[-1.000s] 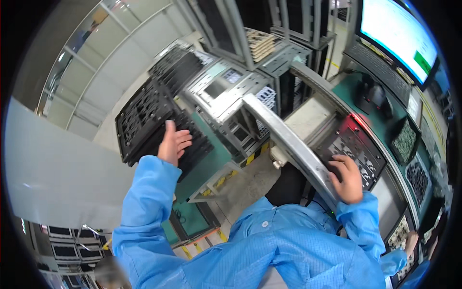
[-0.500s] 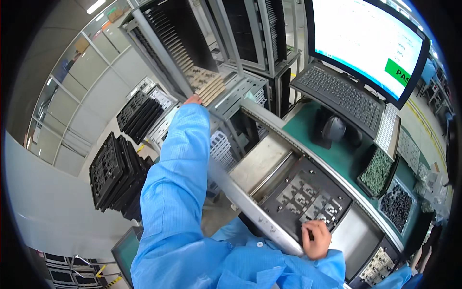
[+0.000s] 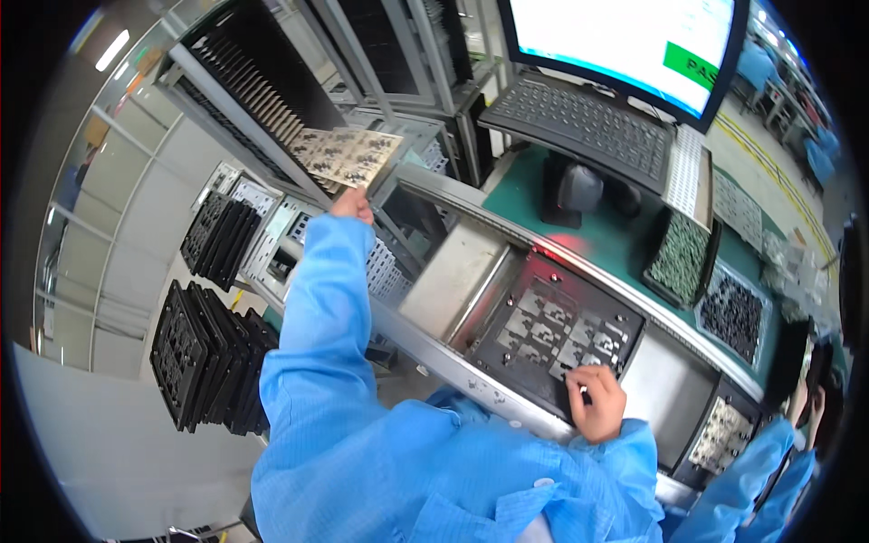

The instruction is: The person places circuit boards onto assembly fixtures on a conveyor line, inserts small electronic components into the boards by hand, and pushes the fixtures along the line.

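At the left, my left hand is closed on the near edge of a beige circuit board panel. The panel, covered with rows of small dark and metallic parts, sticks partly out of a tall slotted rack. My right hand rests with curled fingers at the near right edge of a black carrier plate. What its fingertips pinch, if anything, is hidden. Silvery cut pieces fill the plate's middle. The plate lies between the metal rails of a conveyor track.
Black trays stand stacked at the left. A monitor and keyboard stand beyond the track. Bins of green parts and black parts sit at the right. Another person's blue sleeve shows near another board.
My left hand has drawn the panel farther out of the rack. A red light now shines at the carrier plate's far edge. My right hand stays by the plate while the view has shifted.
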Action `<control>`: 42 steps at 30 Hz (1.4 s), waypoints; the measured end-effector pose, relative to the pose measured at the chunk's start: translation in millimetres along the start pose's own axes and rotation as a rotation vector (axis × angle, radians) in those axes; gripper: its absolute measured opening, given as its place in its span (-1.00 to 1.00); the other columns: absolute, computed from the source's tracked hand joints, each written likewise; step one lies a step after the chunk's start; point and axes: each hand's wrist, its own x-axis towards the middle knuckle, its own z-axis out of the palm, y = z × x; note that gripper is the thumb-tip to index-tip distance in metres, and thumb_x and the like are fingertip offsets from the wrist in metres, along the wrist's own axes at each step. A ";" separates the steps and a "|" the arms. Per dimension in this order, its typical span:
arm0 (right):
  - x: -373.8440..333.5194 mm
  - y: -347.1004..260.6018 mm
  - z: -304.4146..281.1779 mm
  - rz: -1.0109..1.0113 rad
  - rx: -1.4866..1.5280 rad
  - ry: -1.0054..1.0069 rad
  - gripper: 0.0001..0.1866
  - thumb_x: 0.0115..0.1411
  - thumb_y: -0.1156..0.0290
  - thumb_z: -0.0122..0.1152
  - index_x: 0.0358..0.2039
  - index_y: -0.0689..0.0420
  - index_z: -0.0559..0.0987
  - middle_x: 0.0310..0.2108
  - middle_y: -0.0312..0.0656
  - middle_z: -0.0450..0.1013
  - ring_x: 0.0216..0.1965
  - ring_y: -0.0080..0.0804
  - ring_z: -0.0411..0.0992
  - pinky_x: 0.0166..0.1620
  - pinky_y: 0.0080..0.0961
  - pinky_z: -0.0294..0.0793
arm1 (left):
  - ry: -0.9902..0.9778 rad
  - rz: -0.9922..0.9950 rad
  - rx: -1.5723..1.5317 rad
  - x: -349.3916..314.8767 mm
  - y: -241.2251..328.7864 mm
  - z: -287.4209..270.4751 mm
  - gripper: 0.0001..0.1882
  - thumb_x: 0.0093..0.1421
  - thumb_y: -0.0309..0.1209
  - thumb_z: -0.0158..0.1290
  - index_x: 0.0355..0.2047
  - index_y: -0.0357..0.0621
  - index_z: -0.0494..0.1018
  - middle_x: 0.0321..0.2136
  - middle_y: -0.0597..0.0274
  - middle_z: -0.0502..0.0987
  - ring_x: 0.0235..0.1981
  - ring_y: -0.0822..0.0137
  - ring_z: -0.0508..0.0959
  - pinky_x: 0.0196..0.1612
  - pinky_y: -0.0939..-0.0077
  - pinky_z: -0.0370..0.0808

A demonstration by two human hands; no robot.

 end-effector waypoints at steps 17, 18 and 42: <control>30.1 -28.4 23.0 0.512 1.022 0.156 -0.45 0.47 0.50 0.06 0.43 0.28 0.26 -0.05 -0.23 0.60 -0.14 -0.62 0.53 -0.14 -0.64 0.52 | -0.851 -0.039 0.314 -324.9 -179.1 81.0 -0.35 0.32 -0.62 0.17 0.34 -0.15 0.15 0.01 0.16 0.56 -0.31 0.54 0.51 -0.35 0.67 0.44; 32.5 -25.0 18.5 0.588 1.046 0.181 -0.46 0.46 0.48 0.07 0.41 0.30 0.30 -0.11 -0.26 0.62 -0.20 -0.65 0.52 -0.18 -0.64 0.51 | -0.917 -0.043 0.313 -321.1 -181.6 80.2 -0.44 0.31 -0.56 0.22 0.26 -0.18 0.26 -0.06 0.21 0.59 -0.32 0.53 0.53 -0.31 0.61 0.51; 56.4 29.9 -14.6 0.626 0.917 0.189 -0.50 0.43 0.46 0.11 0.35 0.28 0.40 -0.17 -0.34 0.63 -0.29 -0.70 0.50 -0.24 -0.70 0.45 | -0.894 1.002 0.852 -301.4 -167.4 61.3 -0.77 0.19 -0.71 0.22 -0.15 -0.23 0.58 -0.28 0.08 0.59 -0.34 0.29 0.59 -0.29 0.52 0.53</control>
